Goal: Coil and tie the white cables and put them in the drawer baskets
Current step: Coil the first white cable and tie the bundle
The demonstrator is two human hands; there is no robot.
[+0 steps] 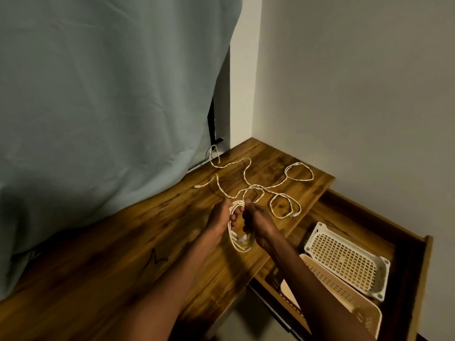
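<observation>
Gripping the coiled white cable (240, 238) above the wooden desk (128, 244), left hand (220, 217) and right hand (256, 222) risk snagging its loose tail (273, 185), tangled farther right.

I see a dark-grained wooden tabletop (123, 254) running from 7 o'clock up toward 1 o'clock. Loose white cable (248, 187) sprawls on it near centre, looping out to 2 o'clock, with one end (214, 150) lying at the table's far edge around 12 o'clock.
</observation>
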